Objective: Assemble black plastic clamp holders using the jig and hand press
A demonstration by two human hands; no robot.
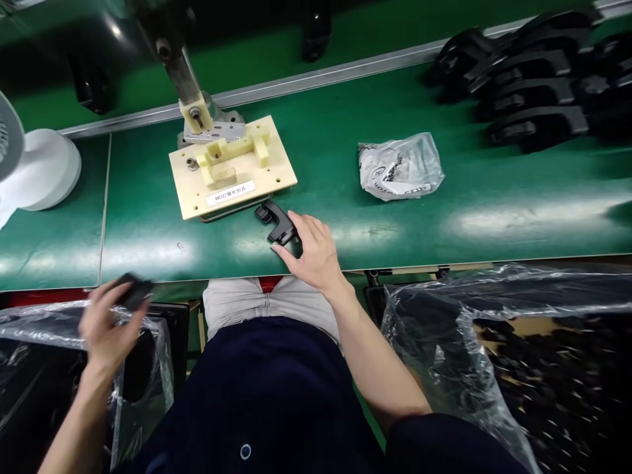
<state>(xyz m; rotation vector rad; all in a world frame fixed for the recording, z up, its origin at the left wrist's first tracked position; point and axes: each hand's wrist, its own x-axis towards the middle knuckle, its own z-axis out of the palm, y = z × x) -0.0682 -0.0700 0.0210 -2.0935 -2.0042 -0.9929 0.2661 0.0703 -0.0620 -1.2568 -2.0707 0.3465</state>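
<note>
My right hand [316, 253] grips a curved black plastic part [280, 227] at the front of the green workbench, thumb on its near side and fingers on its far side. My left hand [109, 326] is raised at the bench's front edge, over the left bin, and holds a dark part [134, 291] blurred by motion. Just beyond the curved part stands a cream fixture plate [284, 176] with raised yellowish blocks and a white label. A metal press arm [182, 76] rises behind the blocks.
A clear plastic bag [401, 168] lies right of the fixture. Several black curved parts [538, 125] are stacked at the far right. Plastic-lined bins [471, 342] flank my lap, the right one full of small dark pieces. A white round base [52, 168] stands at the left.
</note>
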